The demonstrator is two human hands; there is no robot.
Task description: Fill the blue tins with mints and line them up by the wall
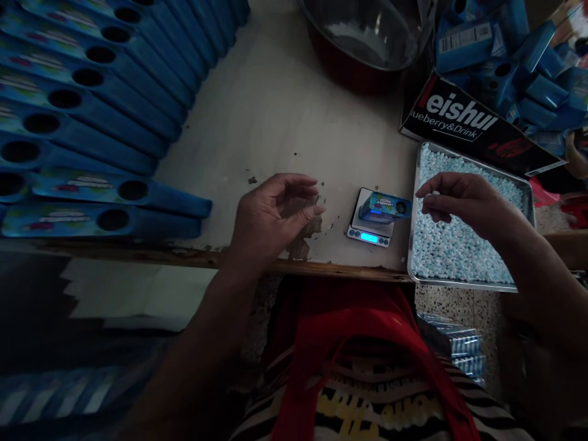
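My left hand [278,214] hovers over the table left of the scale, its fingers apart and nothing in them. A small digital scale [371,237] with a lit blue display stands near the table's front edge. On it lies a little blue candy box [386,207] with a dark round hole at its right end. My right hand [454,199] is above the left part of a metal tray [412,245], just right of the box. Its thumb and fingers pinch a small white candy [433,193]. Pale blue and white candies [454,251] fill the tray.
Rows of blue boxes [92,128] with round holes stand at the left of the table [271,110]. A dark red bowl [358,67] is at the back. Behind the tray, a black carton [478,128] holds a heap of blue boxes [509,67].
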